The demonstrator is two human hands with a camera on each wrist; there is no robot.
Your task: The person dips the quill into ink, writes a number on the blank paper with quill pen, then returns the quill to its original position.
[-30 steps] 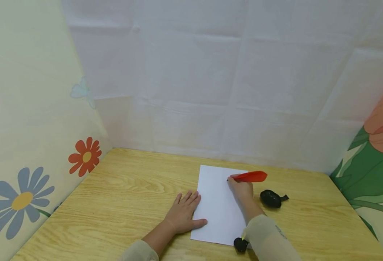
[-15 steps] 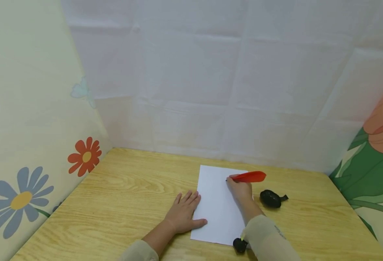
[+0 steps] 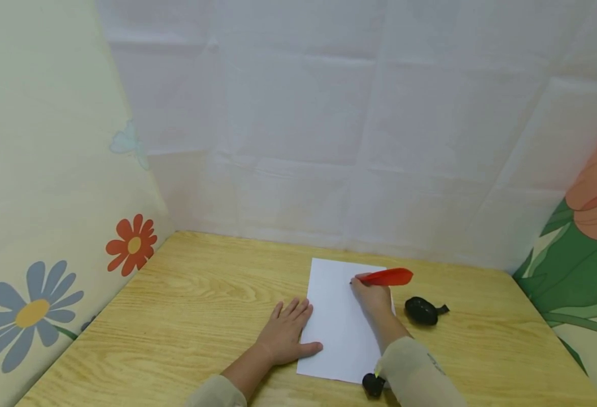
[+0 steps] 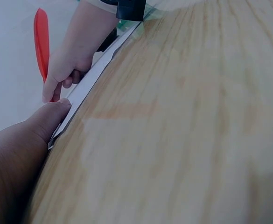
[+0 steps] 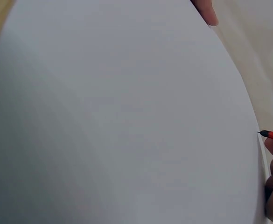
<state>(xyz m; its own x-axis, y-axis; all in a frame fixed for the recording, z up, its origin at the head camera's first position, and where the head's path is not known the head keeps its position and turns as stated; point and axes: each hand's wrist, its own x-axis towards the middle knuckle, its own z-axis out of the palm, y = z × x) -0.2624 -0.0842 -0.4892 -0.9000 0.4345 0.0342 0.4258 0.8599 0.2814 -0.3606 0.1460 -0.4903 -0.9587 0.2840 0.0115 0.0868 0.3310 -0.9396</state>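
Note:
A sheet of white paper lies on the wooden table. My right hand pinches a red feather pen over the paper's upper right part. The feather leans off to the right, and in the right wrist view the pen's dark tip is at or close to the sheet; contact is hard to tell. Flat at the paper's left edge rests my left hand, fingers spread on the wood and thumb on the sheet. No marks can be made out on the paper.
Right of the paper lies a black rounded object with a short tail-like end. A smaller black round thing sits at the paper's lower right corner, partly behind the right sleeve. White cloth hangs behind the table.
My right hand and the feather pen have shifted slightly left across the paper. The left hand stays where it was.

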